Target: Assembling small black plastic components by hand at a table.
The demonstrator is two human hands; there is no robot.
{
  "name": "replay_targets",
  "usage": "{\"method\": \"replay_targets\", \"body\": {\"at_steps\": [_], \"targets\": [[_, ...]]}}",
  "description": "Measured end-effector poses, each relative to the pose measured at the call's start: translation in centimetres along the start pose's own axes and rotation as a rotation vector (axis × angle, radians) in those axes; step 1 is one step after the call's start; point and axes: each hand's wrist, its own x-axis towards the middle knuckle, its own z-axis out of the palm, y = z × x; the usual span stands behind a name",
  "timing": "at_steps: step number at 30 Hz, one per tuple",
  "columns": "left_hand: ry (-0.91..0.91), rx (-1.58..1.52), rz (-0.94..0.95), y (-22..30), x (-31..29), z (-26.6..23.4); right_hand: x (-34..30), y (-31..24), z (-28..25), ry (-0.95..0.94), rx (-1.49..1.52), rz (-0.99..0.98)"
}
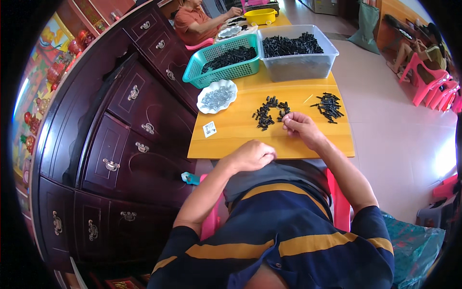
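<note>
On the yellow wooden table lies a loose pile of short black cylindrical pieces (263, 115). My right hand (302, 129) is at the pile's near right side, its thumb and fingertips pinched together; whatever they hold is too small to tell. My left hand (255, 155) is closed just over the table's front edge, fingers curled inward, so its contents are hidden. To the right lies a second group of longer, thin black pieces (330, 107), with a thin yellow stick (308, 98) beside it. A white scalloped dish (204, 103) at the left holds many small clear or silvery pieces.
A green basket (192, 72) and a clear plastic bin (301, 67), both with black pieces, stand at the table's far side. A white printed card (210, 129) lies at the left. Dark drawers (144, 159) flank the table. Another person (202, 24) sits beyond; pink chairs (423, 79) stand right.
</note>
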Motion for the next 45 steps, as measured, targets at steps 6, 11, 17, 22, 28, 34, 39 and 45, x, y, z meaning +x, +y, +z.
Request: {"method": "replay_targets", "body": {"at_steps": [6,11,17,22,28,34,39,45], "targets": [[0.131,0.116,-0.094,-5.7,0.5,-8.6,-0.1,-0.4,0.7,0.009,-0.080,-0.011],[0.767,0.232,-0.152,-7.3,4.4,-17.4,-0.3,-0.5,0.7,0.027,-0.136,-0.043],[0.640,0.192,-0.113,-9.4,3.4,-8.0,-0.3,-0.1,0.7,0.015,-0.148,-0.045],[0.819,0.046,-0.074,-8.6,1.4,-0.2,-0.3,-0.2,0.6,0.049,-0.295,-0.081],[0.802,0.067,-0.124,-8.4,1.2,1.7,-0.1,0.0,0.7,0.075,-0.290,-0.119],[0.781,0.139,-0.168,-8.4,2.6,1.9,-0.4,-0.1,0.8,0.059,-0.291,-0.134],[0.770,0.207,-0.210,-8.8,2.7,1.8,0.0,0.4,0.3,0.027,-0.338,-0.152],[0.881,-0.089,-0.099,-4.3,2.4,0.9,-0.6,0.0,1.2,-0.009,-0.306,-0.148]]}}
